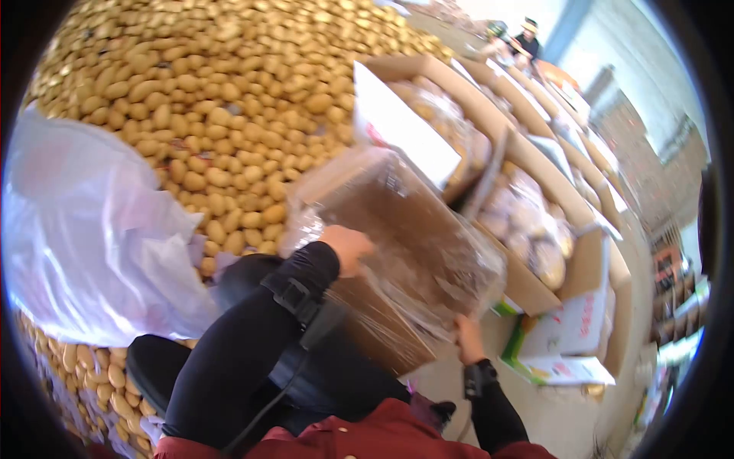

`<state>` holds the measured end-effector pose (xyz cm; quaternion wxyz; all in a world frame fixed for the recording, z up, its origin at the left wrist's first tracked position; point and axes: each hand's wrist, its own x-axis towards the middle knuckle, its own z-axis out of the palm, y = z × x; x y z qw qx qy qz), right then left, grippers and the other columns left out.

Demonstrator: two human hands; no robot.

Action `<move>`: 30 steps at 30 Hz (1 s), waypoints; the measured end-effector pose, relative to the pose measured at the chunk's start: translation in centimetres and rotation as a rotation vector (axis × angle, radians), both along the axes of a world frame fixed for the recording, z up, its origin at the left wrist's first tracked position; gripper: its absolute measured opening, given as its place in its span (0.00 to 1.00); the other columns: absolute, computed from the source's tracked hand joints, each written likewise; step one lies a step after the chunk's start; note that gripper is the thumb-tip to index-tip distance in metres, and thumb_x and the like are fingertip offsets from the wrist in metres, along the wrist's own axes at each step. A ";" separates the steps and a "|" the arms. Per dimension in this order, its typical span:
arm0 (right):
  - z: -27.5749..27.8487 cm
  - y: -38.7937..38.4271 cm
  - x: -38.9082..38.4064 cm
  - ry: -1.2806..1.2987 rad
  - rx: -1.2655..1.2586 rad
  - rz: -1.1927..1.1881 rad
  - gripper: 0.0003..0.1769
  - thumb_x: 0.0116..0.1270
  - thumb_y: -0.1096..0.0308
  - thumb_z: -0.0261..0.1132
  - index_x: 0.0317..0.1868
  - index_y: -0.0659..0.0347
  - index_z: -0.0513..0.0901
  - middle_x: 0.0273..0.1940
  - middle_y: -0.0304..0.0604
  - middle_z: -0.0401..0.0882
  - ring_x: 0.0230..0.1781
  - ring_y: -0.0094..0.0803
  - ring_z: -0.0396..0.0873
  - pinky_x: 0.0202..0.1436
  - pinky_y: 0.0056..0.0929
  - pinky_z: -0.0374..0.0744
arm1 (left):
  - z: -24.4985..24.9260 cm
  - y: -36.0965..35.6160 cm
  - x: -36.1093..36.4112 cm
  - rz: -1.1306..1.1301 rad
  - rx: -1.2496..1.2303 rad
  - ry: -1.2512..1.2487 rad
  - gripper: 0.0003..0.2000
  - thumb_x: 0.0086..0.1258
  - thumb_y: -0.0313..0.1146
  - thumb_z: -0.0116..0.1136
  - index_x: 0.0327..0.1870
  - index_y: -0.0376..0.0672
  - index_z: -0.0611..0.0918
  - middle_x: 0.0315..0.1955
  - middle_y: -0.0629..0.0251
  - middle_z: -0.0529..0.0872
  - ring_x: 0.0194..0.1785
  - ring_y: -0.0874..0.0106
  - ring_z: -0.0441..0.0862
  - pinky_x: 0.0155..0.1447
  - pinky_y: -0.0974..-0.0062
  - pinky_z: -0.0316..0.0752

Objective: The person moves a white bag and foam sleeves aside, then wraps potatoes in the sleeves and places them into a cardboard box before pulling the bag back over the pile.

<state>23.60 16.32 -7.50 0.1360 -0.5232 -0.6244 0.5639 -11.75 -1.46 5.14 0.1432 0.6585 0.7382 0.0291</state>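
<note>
In front of my body a brown cardboard box is tilted, its open side up. A clear plastic liner drapes over its rim and inside, with cardboard showing through. My left hand, fingers closed, is at the near-left rim on the liner. Lower right, my right hand pinches the liner's edge by the box's right corner. Black sleeves and wrist straps cover both forearms. The fingertips of each hand are partly hidden.
Loose potatoes form a large heap behind and to the left. A white plastic sack lies at left. Open cartons of bagged potatoes run in rows on the right. Far back, a person sits near the wall.
</note>
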 end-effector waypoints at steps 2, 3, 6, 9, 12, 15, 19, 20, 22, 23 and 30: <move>2.6 1.0 0.5 -0.078 -0.166 0.043 0.25 0.64 0.48 0.69 0.52 0.57 0.79 0.44 0.40 0.80 0.41 0.27 0.77 0.28 0.33 0.74 | 6.0 -2.8 -0.2 0.080 0.277 -0.097 0.21 0.64 0.43 0.67 0.58 0.50 0.82 0.48 0.60 0.85 0.51 0.57 0.83 0.52 0.62 0.80; 5.0 1.1 0.2 -0.351 0.089 0.122 0.25 0.63 0.45 0.71 0.38 0.63 0.87 0.35 0.40 0.85 0.31 0.39 0.82 0.36 0.41 0.80 | 7.4 -6.4 -1.7 0.246 0.491 -0.084 0.22 0.64 0.42 0.67 0.59 0.51 0.81 0.48 0.60 0.85 0.51 0.57 0.83 0.52 0.62 0.80; 12.9 5.5 -0.3 -0.745 0.700 0.769 0.24 0.57 0.53 0.72 0.39 0.69 0.88 0.32 0.59 0.86 0.36 0.50 0.87 0.42 0.43 0.82 | 9.1 -23.0 -6.8 0.740 0.447 0.185 0.21 0.65 0.39 0.66 0.59 0.46 0.81 0.45 0.57 0.87 0.47 0.55 0.84 0.51 0.63 0.80; 16.9 7.0 -6.2 -0.286 0.607 0.702 0.20 0.61 0.65 0.70 0.49 0.71 0.83 0.32 0.49 0.86 0.34 0.32 0.84 0.38 0.32 0.79 | 4.0 -37.7 -8.9 1.045 -0.115 0.665 0.40 0.50 0.57 0.74 0.65 0.51 0.76 0.67 0.57 0.73 0.72 0.53 0.64 0.70 0.37 0.57; 22.3 2.0 -16.5 0.158 0.523 0.823 0.20 0.67 0.72 0.66 0.58 0.70 0.79 0.42 0.44 0.87 0.40 0.24 0.83 0.43 0.26 0.79 | 2.8 -46.7 -8.5 1.182 -0.374 0.889 0.50 0.50 0.47 0.76 0.77 0.55 0.62 0.78 0.68 0.60 0.81 0.59 0.53 0.79 0.41 0.45; 25.5 -5.5 -27.0 0.285 0.195 1.138 0.19 0.74 0.71 0.63 0.61 0.71 0.77 0.45 0.49 0.86 0.47 0.27 0.84 0.54 0.26 0.82 | 3.9 -50.9 -7.5 1.377 -0.127 0.968 0.47 0.56 0.37 0.72 0.80 0.53 0.59 0.79 0.69 0.57 0.82 0.64 0.51 0.82 0.55 0.45; 18.3 -16.7 -40.5 0.236 0.392 1.658 0.16 0.69 0.66 0.66 0.53 0.65 0.84 0.45 0.52 0.88 0.45 0.37 0.87 0.51 0.33 0.83 | 2.8 -54.4 -4.1 1.183 0.091 1.213 0.40 0.62 0.38 0.68 0.78 0.52 0.64 0.80 0.62 0.55 0.82 0.60 0.49 0.82 0.54 0.44; 14.1 -19.5 -43.6 0.238 0.538 1.757 0.14 0.67 0.65 0.64 0.48 0.62 0.87 0.45 0.54 0.87 0.44 0.44 0.86 0.49 0.37 0.82 | 0.7 -56.4 -3.3 1.298 0.185 1.233 0.39 0.62 0.43 0.69 0.76 0.53 0.66 0.79 0.55 0.55 0.82 0.53 0.49 0.82 0.50 0.43; 7.5 -25.5 -47.2 0.141 0.694 1.883 0.14 0.63 0.66 0.62 0.46 0.60 0.88 0.43 0.54 0.87 0.45 0.51 0.85 0.48 0.45 0.81 | 1.7 -57.7 -1.3 1.501 0.525 1.364 0.54 0.54 0.52 0.76 0.78 0.40 0.57 0.78 0.47 0.53 0.81 0.45 0.47 0.81 0.45 0.42; 4.3 -28.4 -48.5 0.122 0.753 1.905 0.14 0.61 0.66 0.62 0.46 0.59 0.88 0.43 0.56 0.86 0.45 0.53 0.84 0.49 0.46 0.81 | 1.7 -59.3 -0.8 1.646 0.636 1.320 0.58 0.53 0.52 0.77 0.79 0.36 0.52 0.79 0.46 0.49 0.81 0.47 0.45 0.82 0.47 0.40; -6.6 -47.4 -51.3 0.527 0.208 1.651 0.35 0.62 0.52 0.72 0.62 0.66 0.75 0.57 0.57 0.81 0.59 0.51 0.79 0.64 0.40 0.75 | -1.7 -69.4 -3.4 1.728 1.880 -1.285 0.26 0.81 0.50 0.47 0.73 0.44 0.71 0.62 0.59 0.80 0.65 0.68 0.77 0.68 0.66 0.72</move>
